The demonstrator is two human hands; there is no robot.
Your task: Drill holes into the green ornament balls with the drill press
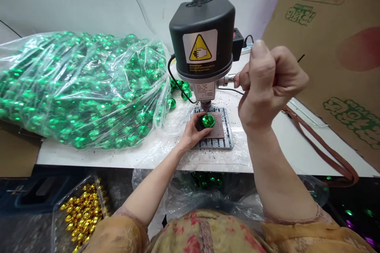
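My left hand grips a shiny green faceted ball between thumb and fingers, on a brownish pad over the slotted metal base. Directly above the ball is the chuck of a small black drill press with a yellow warning label. Whether the drill bit touches the ball cannot be made out. My right hand is closed round the feed handle at the machine's right side; its fist hides most of the handle.
A big clear plastic bag of green balls fills the table's left side. Several loose green balls lie behind the drill. A cardboard box and brown strap are at right. Below left stands a clear bin of gold balls.
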